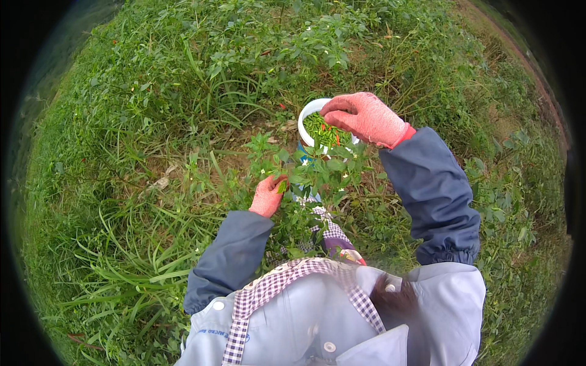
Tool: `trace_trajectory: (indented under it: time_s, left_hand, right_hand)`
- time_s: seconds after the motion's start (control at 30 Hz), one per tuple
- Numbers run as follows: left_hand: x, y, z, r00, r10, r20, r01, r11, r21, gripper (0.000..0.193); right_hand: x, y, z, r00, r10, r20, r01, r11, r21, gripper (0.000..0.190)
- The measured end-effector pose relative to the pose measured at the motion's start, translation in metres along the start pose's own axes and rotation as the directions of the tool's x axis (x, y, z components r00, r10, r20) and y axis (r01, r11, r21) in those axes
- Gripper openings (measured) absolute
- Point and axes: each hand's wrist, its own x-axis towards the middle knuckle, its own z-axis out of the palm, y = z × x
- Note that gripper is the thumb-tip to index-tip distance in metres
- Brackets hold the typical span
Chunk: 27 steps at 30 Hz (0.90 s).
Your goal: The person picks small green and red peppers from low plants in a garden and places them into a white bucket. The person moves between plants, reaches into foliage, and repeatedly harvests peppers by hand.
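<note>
My right hand [366, 116], in a pink-red fabric glove, hangs over the right side of a white bucket [301, 124]. Its thumb and fingers point down into the mouth, with a gap between them and nothing visible in it. Inside lie many small green chillies [316, 126] and a few red ones. My left hand [267, 197], gloved alike, is at the left side of a chilli plant [336, 165] with white flowers. Leaves cover its fingertips, so whether they grip a stem cannot be seen. The plant's leaves overlap the bucket's near rim.
Long grass [132, 247] grows thickly to the left. More chilli plants [320, 34] stand beyond the bucket, some with red fruit. Dry leaves [160, 183] lie on bare soil left of centre. A checked cloth strap [293, 272] crosses my chest.
</note>
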Motion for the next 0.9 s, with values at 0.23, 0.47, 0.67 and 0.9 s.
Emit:
trace_trajectory:
  time_s: [0.23, 0.47, 0.67, 0.9]
  left_hand:
    - [0.0, 0.001, -0.006, 0.999, -0.031, 0.007, 0.031, 0.999, 0.019, 0.018]
    - [0.003, 0.009, -0.023, 0.98, 0.045, -0.192, -0.083, 0.977, -0.194, 0.023]
    - [0.006, -0.012, -0.093, 0.983, 0.13, -0.128, -0.165, 0.339, -0.926, 0.017]
    - [-0.02, -0.016, -0.145, 0.976, 0.053, -0.212, -0.217, 0.166, -0.962, 0.016]
  right_hand:
    - [0.005, 0.025, 0.012, 0.914, 0.121, 0.387, -0.012, 0.962, -0.272, 0.022]
    - [0.019, 0.055, 0.03, 0.815, -0.051, -0.577, 0.281, 0.906, 0.316, 0.015]
    - [0.011, 0.114, 0.011, 0.988, 0.141, -0.064, 0.045, 0.133, 0.99, 0.024]
    - [0.0, 0.142, 0.098, 0.869, 0.194, 0.455, -0.448, -0.081, 0.89, 0.021]
